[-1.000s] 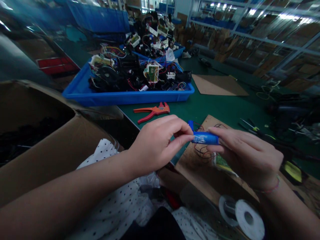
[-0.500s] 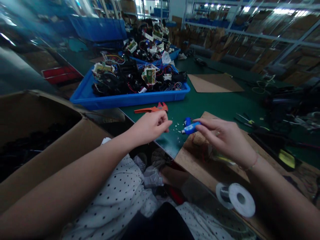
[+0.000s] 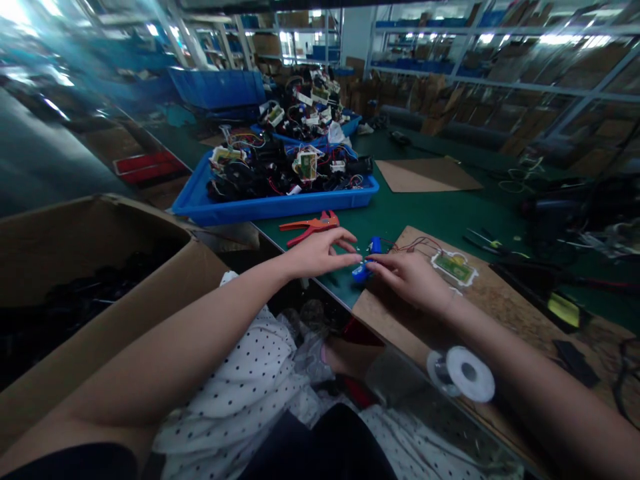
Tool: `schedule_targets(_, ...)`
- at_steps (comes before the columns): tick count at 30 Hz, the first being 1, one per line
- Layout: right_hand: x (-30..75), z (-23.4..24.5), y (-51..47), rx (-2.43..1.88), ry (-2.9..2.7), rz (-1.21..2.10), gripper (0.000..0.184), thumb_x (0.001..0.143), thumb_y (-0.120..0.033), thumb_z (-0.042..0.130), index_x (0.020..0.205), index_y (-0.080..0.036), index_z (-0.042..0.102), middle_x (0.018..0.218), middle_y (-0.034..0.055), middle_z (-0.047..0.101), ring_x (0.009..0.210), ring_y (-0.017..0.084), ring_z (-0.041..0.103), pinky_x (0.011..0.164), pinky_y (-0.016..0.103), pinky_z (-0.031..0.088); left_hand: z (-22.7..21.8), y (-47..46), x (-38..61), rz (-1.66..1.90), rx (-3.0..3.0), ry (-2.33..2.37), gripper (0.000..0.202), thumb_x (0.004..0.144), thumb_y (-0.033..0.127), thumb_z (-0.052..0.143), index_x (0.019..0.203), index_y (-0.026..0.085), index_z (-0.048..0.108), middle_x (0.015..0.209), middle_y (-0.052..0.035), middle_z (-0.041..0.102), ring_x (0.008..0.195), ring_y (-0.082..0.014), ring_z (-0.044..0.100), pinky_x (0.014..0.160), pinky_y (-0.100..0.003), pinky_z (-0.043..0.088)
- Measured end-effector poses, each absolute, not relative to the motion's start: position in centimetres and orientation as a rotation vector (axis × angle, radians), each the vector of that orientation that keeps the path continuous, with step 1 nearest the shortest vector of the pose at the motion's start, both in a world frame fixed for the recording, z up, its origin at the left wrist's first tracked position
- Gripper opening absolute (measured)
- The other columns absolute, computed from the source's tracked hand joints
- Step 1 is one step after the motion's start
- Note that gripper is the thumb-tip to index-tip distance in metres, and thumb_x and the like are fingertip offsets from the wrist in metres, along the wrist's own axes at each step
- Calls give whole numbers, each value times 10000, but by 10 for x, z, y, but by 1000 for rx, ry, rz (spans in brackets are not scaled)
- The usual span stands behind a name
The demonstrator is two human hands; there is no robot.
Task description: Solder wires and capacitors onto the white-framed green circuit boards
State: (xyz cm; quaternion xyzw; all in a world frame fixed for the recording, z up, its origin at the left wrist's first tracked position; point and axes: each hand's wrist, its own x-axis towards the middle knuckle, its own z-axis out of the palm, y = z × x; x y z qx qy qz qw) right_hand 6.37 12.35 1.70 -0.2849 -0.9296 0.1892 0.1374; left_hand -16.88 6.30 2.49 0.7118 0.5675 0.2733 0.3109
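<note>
My right hand (image 3: 415,277) pinches the blue battery cell (image 3: 360,272) near the corner of a brown board. A second blue battery cell (image 3: 375,245) lies just behind my right fingertips. My left hand (image 3: 330,255) reaches in from the left with its fingers stretched and apart, their tips close to the held cell; whether they touch it I cannot tell. Thin wires run from beside the cells to a green circuit board (image 3: 455,268) with white edging. Behind my left hand lies an orange-red hand tool (image 3: 311,225) like a wire stripper.
A blue tray (image 3: 280,205) heaped with wired black parts stands at the back. The brown board (image 3: 395,320) covers the near right bench, a white-flanged spool (image 3: 469,373) at its front edge. An open cardboard box (image 3: 145,287) stands left. A cardboard sheet (image 3: 425,175) lies farther back.
My left hand has moved right towards the cells, its fingers opening out. My right hand has lowered the cell and shifted left, uncovering the circuit board. The view has shifted slightly.
</note>
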Motion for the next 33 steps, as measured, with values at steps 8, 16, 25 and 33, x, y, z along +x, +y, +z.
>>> schedule_targets(8, 98, 60, 152, -904, -2366, 629, 597, 1013, -573, 328, 1241, -160, 694, 1065, 85, 777, 935, 209, 737, 786, 303, 561, 25, 58, -131, 662, 2013, 1508, 453, 898, 399, 603, 1301, 198, 547, 1110, -79, 704, 976, -234, 658, 836, -318, 467)
schedule_targets(16, 188, 127, 161, -1154, -2198, 556, 448, 922, -459, 601, 1219, -145, 718, 1083, 116, 770, 934, 162, 734, 796, 247, 548, 21, 64, -130, 353, 2123, 1639, 320, 887, 337, 536, 1179, 217, 589, 911, -41, 720, 810, -230, 673, 708, -301, 479)
schedule_targets(25, 203, 39, 119, -832, -2761, 295, 971, 796, -514, 737, 1585, -228, 248, 1580, 165, 394, 1440, 357, 405, 1146, 579, 398, 6, 89, -110, 61, 2396, 1689, 480, 896, 287, 584, 1372, 329, 542, 1063, -87, 728, 949, -299, 695, 788, -387, 526)
schedule_targets(33, 200, -1, 108, -987, -2701, 185, 837, 894, -485, 595, 1579, -221, 192, 1489, 160, 488, 1354, 343, 487, 1121, 572, 417, 5, 112, -115, -138, 2543, 1704, 332, 967, 410, 589, 1179, 158, 621, 1007, -69, 688, 879, -208, 672, 823, -409, 551)
